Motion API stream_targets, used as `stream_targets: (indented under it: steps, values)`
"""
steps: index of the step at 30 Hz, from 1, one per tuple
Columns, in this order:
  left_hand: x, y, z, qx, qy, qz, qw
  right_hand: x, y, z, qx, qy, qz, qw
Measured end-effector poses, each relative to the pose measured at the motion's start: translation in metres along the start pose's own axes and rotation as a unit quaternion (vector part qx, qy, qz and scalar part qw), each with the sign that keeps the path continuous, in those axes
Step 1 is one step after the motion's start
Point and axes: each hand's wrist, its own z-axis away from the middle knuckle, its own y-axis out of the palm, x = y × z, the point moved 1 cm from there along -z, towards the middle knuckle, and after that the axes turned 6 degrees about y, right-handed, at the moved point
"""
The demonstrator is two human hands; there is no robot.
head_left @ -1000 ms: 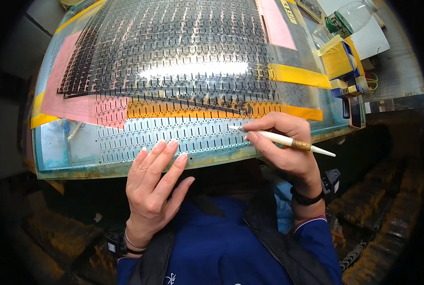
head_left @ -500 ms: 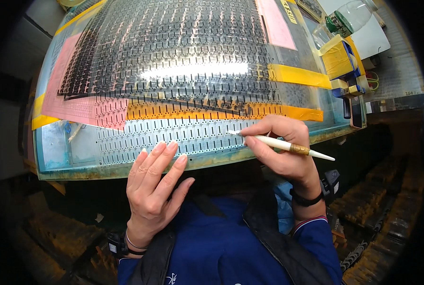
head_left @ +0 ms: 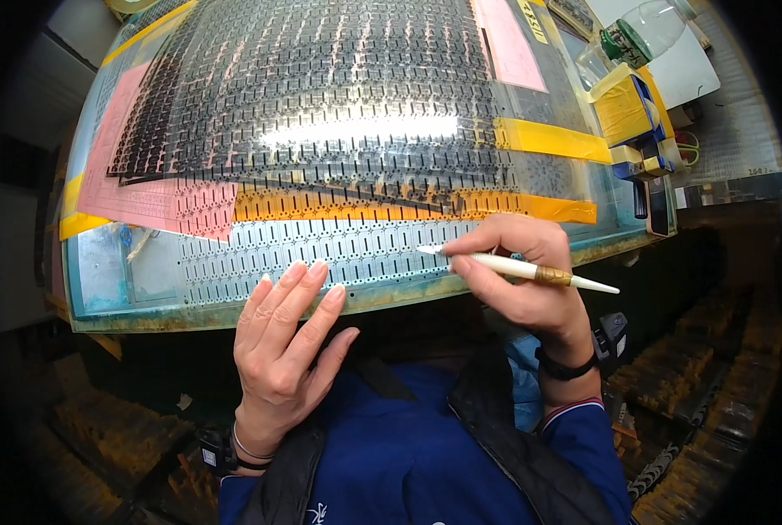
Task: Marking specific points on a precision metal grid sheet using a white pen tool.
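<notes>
Between the thumb and fingers of my right hand [head_left: 522, 267] is a white pen-shaped craft knife [head_left: 509, 265] with a gold band and a tapered tail. Its pale pointed tip is over a clear film sheet [head_left: 356, 254] printed with rows of small black marks; whether it touches the film I cannot tell. My left hand [head_left: 281, 337] rests its fingertips on the film's near edge, fingers spread, holding nothing. Under both lies a pale glass-topped light table [head_left: 176, 317]. Farther back, dark patterned film [head_left: 338, 105] covers most of the surface and reflects a bright glare.
Pink paper [head_left: 146, 197] lies under the film at left, with orange-yellow tape [head_left: 338, 210] running across. Yellow-and-blue blocks [head_left: 627, 105] and a phone-like dark slab [head_left: 659, 206] sit at the right edge. A clear bottle [head_left: 658, 35] lies beyond them, near green-handled scissors [head_left: 688, 149].
The knife tip has shifted slightly left and toward me, and its tail has risen a little. My left hand has stayed in place.
</notes>
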Motion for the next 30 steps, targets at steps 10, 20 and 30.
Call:
stream_targets:
  steps: [10,20,30]
  values:
    - [0.0,-0.001,0.001,0.012,-0.002,0.021,1.0,0.002,-0.005,-0.003,0.067,-0.088,0.036,0.993]
    - [-0.001,0.0,-0.001,0.001,-0.003,-0.006,1.0,-0.002,-0.006,-0.001,-0.033,0.032,-0.026,0.999]
    - [0.0,0.0,0.002,0.017,-0.008,0.013,1.0,-0.002,-0.003,-0.001,-0.043,0.027,-0.011,0.999]
